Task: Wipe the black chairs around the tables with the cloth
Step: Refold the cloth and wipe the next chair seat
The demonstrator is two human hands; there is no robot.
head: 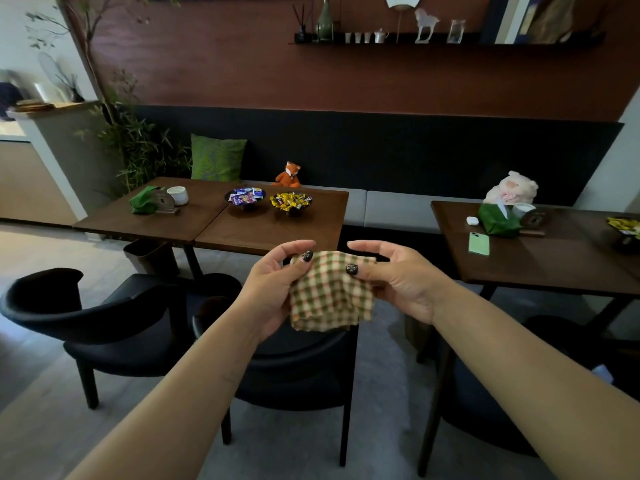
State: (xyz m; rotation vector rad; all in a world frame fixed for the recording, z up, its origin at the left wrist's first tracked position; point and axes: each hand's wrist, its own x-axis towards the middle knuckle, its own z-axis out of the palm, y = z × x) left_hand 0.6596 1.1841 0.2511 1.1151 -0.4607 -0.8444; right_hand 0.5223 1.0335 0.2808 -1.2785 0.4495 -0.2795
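Observation:
Both hands hold a checked green, red and cream cloth (329,296) in front of me, above the chairs. My left hand (273,285) pinches its left edge with thumb on top, and my right hand (394,278) pinches its right edge. Below the cloth stands a black chair (298,372), partly hidden by my arms. A second black chair (104,320) with a curved backrest stands to the left. A third black chair (485,403) is at the lower right, mostly behind my right forearm.
A double wooden table (214,220) carries two candy bowls (291,201), a cup and a green pouch. The right table (540,251) holds a green phone (479,243), an earbud case and a tissue holder. A grey bench (391,209) with toys runs along the wall.

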